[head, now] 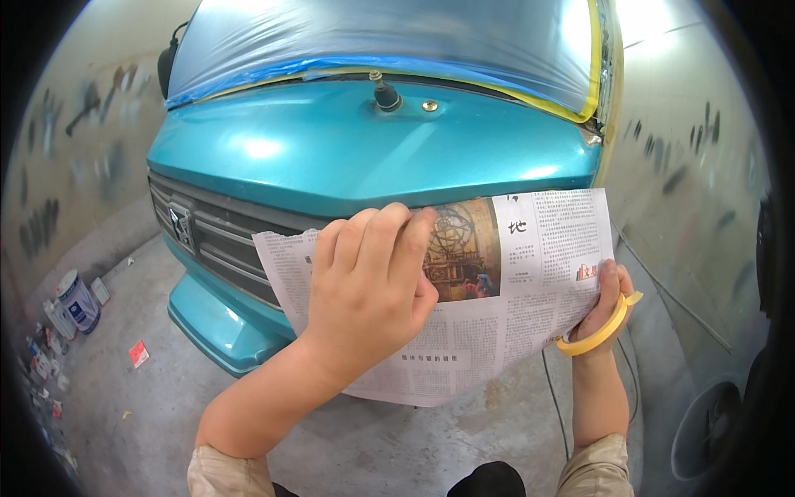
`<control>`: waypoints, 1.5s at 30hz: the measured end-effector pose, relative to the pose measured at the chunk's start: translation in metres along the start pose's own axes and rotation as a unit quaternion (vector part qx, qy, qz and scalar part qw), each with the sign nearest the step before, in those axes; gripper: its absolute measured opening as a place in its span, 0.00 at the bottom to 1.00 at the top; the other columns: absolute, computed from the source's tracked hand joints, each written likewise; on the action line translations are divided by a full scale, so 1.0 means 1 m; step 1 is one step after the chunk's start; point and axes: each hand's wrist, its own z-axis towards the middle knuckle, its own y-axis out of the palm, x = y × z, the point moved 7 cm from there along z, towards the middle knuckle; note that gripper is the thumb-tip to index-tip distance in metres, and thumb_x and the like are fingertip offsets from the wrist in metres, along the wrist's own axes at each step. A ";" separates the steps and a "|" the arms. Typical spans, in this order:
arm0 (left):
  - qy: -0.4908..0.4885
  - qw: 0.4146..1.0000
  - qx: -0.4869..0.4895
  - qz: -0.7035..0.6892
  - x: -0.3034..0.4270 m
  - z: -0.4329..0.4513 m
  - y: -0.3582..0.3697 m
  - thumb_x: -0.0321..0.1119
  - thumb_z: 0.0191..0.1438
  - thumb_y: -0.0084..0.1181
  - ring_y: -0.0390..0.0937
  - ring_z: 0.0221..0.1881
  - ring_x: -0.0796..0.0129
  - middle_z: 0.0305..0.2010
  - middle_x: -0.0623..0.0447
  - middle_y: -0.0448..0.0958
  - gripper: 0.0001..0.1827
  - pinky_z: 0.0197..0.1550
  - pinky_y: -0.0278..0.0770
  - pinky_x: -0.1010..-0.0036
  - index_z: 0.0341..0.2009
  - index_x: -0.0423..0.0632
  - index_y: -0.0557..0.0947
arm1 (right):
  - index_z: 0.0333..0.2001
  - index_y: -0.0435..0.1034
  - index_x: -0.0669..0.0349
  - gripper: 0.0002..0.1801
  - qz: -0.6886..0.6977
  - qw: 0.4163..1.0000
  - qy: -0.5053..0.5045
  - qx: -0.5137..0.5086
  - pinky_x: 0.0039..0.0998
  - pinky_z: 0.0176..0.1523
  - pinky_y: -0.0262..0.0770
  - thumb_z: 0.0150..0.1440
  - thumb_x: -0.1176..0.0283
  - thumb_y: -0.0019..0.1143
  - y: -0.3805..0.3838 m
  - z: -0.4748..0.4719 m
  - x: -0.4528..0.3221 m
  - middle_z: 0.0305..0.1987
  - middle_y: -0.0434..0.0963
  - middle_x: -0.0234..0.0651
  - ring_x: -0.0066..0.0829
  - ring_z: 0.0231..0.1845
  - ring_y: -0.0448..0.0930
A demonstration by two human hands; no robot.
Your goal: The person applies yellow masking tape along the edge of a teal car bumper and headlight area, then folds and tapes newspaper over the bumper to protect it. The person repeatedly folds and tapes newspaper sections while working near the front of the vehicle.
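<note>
A newspaper sheet (pixel 459 335) hangs over the front of a teal vehicle, its upper edge along the lower edge of the front panel (pixel 348 143). My left hand (pixel 372 273) presses on the sheet near its top edge, fingertips by the printed picture. My right hand (pixel 605 310) grips the sheet's right edge, thumb in front, with a roll of yellow masking tape (pixel 593 338) around the hand. Left of the sheet, the dark grille (pixel 242 230) with a badge (pixel 181 227) shows. What lies behind the sheet is hidden.
Plastic film (pixel 385 37) edged with yellow tape (pixel 528 102) covers the windshield. A wiper pivot (pixel 386 96) sticks up from the panel. A paint can (pixel 77 301) and litter stand at the left wall. A hose (pixel 556 397) runs over the concrete floor (pixel 360 447). A round black object (pixel 711 428) is at lower right.
</note>
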 end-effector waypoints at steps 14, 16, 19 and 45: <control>0.015 1.000 -0.025 0.000 0.007 -0.001 0.007 0.39 0.48 0.65 0.69 0.56 0.51 0.56 0.45 0.71 0.33 0.59 0.71 0.55 0.62 0.52 0.82 | 0.29 0.73 0.61 0.19 0.010 0.988 0.152 0.028 0.23 0.35 0.71 0.71 0.61 0.60 0.009 0.001 0.035 0.29 0.79 0.29 0.17 0.28 0.74; 0.015 0.999 -0.031 0.002 0.007 0.000 0.008 0.40 0.49 0.65 0.69 0.56 0.51 0.56 0.45 0.70 0.33 0.58 0.70 0.55 0.62 0.53 0.82 | 0.29 0.73 0.60 0.20 0.007 0.989 0.146 0.018 0.21 0.35 0.70 0.71 0.60 0.59 0.007 0.002 0.039 0.28 0.78 0.28 0.17 0.29 0.74; 0.010 0.999 -0.035 0.004 0.006 0.002 0.009 0.41 0.49 0.67 0.69 0.55 0.51 0.55 0.46 0.70 0.33 0.57 0.69 0.55 0.62 0.53 0.82 | 0.30 0.72 0.60 0.17 -0.003 0.993 0.121 0.005 0.21 0.36 0.70 0.72 0.63 0.59 0.005 0.006 0.043 0.30 0.78 0.28 0.16 0.29 0.74; 0.036 0.997 -0.011 0.068 0.009 -0.003 0.019 0.47 0.52 0.70 0.67 0.56 0.52 0.55 0.47 0.70 0.34 0.59 0.66 0.57 0.64 0.55 0.82 | 0.40 0.74 0.60 0.08 -0.138 0.964 -0.228 0.020 0.19 0.26 0.63 0.67 0.69 0.67 0.029 0.028 -0.026 0.28 0.72 0.21 0.10 0.24 0.69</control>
